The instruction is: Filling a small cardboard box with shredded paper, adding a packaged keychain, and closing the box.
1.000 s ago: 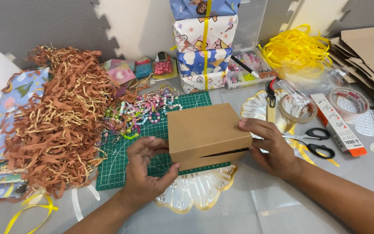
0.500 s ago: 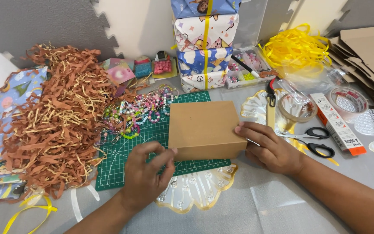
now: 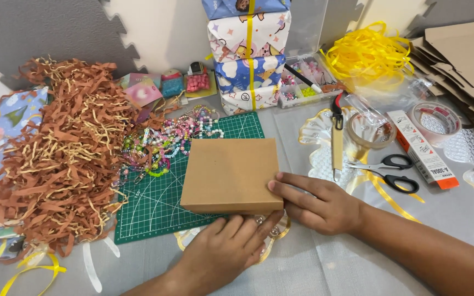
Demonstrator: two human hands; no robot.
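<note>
Both hands flat, grasping nothing: left hand (image 3: 231,246) at box (image 3: 230,174) near edge, right hand (image 3: 314,203) touching its right corner. Box could skid left into beads (image 3: 165,143).

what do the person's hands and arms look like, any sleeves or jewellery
Both are bare: the left hand and right hand show no gloves, and neither forearm has a sleeve as far as the picture reaches. No watch, bracelet or wrist strap shows. No ring can be made out on the fingers in view. The nails look short and unpainted.
</note>
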